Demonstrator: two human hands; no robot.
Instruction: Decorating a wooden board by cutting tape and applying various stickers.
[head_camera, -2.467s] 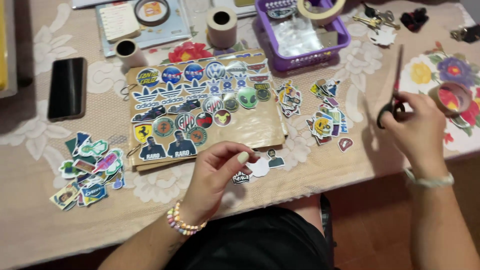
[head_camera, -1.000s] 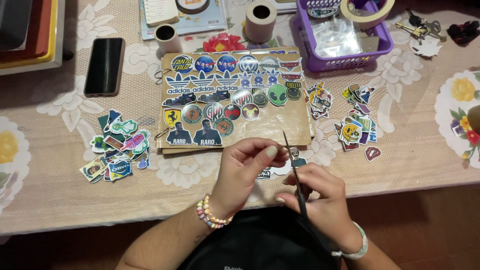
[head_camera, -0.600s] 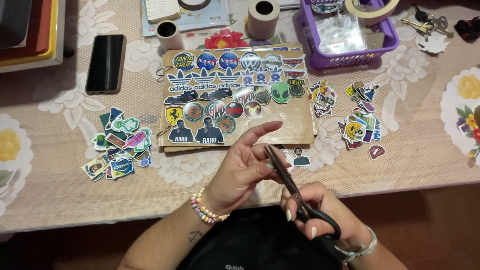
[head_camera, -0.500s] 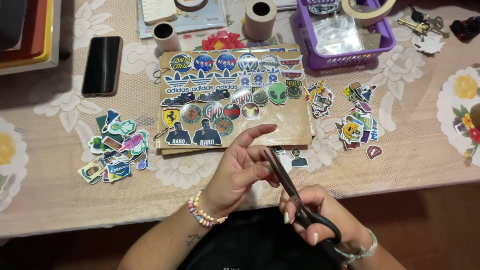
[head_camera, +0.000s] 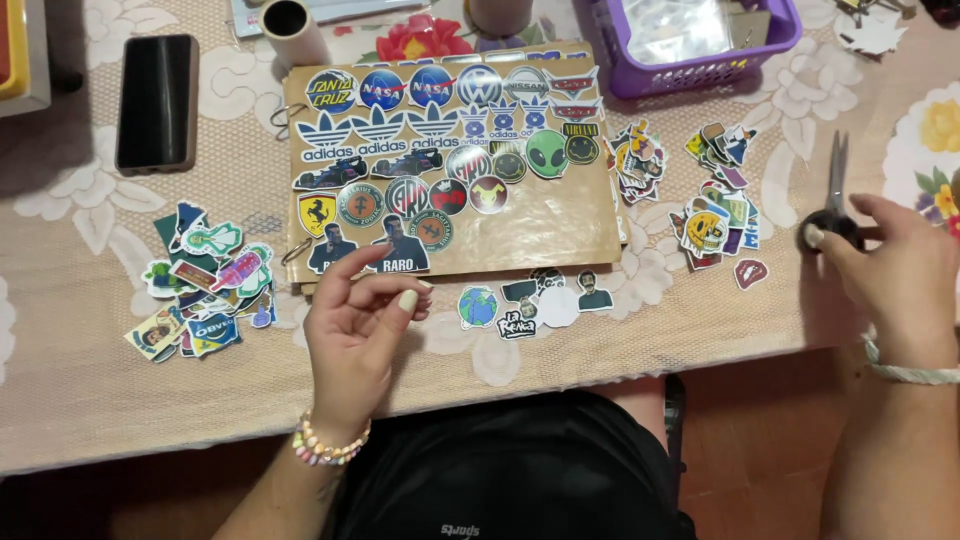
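Beige lace-pattern cloth covers the whole surface (head_camera: 90, 390), so small cutouts can snag on it when you slide them. Closest to you, your left hand (head_camera: 355, 335) hovers palm-up just below the board, fingers loosely curled, and I can't really tell if there's a tiny sticker pinched in that grip or nothing at all. Just beside it to the right lie a few loose cutouts (head_camera: 535, 305), a globe and some dark ones, flat and glossy.

Out to the right, your right hand (head_camera: 890, 275) has its grip closed over the black handles of the scissors (head_camera: 835, 200), blades together and pointing away from you, resting on the cloth. If you're parking them, I'd lay them flat, clear of the sticker pile (head_camera: 715, 215) next to them, so nothing gets nudged.

Farther on sits the brown cardboard board (head_camera: 560, 225), ring-bound at the left, its upper half packed with round and die-cut stickers. Left of it there's another colourful heap (head_camera: 205, 280), then a black phone (head_camera: 155, 100). At the far edge: a cardboard roll (head_camera: 290, 28) and a purple mesh basket (head_camera: 700, 68).
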